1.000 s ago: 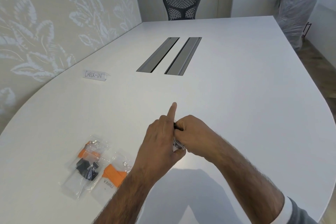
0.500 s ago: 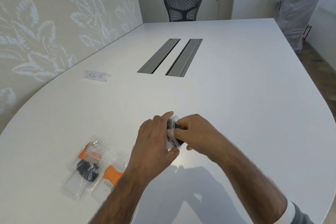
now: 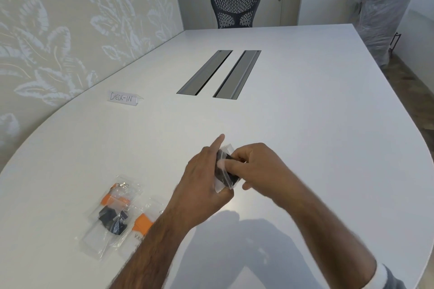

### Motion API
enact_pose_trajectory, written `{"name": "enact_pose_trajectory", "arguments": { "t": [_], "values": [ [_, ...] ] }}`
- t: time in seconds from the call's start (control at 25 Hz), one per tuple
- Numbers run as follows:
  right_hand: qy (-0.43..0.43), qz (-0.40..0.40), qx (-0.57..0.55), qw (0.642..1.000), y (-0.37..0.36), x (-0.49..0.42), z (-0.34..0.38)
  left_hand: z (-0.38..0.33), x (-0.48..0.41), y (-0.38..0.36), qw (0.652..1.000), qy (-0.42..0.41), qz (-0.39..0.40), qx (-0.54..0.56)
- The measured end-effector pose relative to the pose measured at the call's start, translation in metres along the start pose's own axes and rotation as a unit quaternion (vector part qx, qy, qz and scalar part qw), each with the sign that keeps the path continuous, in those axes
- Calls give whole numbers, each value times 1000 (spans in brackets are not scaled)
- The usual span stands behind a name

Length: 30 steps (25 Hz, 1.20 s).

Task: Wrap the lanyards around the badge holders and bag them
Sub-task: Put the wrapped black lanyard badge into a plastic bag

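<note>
pinching the bag (image 3: 225,179): left hand (image 3: 202,180) and right hand (image 3: 258,166) fingers (image 3: 231,166); filled bags (image 3: 112,216) lie leftward, apart.

Tent card (image 3: 123,98) reads "CHECK-IN"; bagged badge (image 3: 140,230) shows partial "V.Ko".

both hands (image 3: 234,171) grip bagged lanyard (image 3: 226,172)

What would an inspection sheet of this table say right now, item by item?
Surface: white table, curved near edge.
Job's things: clear bag with dark lanyard bundle inside, between the hands; filled bags overlapping at left.
Clutter: CHECK-IN sign.
Grippers: left hand and right hand both grip the clear bag.
Cables: nothing seen; two grey cable slots mid-table.
Surroundings: mesh chair, plastic-wrapped object, leaf-patterned wall.
</note>
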State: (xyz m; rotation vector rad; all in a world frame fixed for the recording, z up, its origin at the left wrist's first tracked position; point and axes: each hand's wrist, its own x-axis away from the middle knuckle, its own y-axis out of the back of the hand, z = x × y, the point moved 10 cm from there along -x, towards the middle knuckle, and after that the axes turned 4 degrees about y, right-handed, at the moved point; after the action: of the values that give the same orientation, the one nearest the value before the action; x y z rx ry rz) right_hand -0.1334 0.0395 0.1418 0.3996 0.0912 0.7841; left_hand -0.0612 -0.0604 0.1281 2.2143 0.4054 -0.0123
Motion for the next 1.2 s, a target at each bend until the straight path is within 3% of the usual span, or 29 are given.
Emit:
{"name": "enact_pose_trajectory", "arguments": {
  "t": [0.08,0.16,0.32,0.72,0.88,1.0,1.08,1.2],
  "values": [
    [26,57,-26,998,3,5,8,13,0,-5,983,51,57,164],
    [97,27,4,995,20,6,21,14,1,-5,968,57,95,225],
    [197,51,14,979,20,10,35,0,5,-5,961,61,145,227],
    [240,95,165,952,-4,14,46,-7,14,-14,955,74,208,200],
    [225,53,158,960,5,9,40,-7,7,6,964,45,137,222],
    [203,8,165,965,17,6,33,6,6,30,956,63,18,286],
    [193,-10,177,965,21,4,31,15,9,45,960,81,-59,260],
    [192,-10,187,963,19,4,33,15,10,48,974,104,-75,185]
  ]
}}
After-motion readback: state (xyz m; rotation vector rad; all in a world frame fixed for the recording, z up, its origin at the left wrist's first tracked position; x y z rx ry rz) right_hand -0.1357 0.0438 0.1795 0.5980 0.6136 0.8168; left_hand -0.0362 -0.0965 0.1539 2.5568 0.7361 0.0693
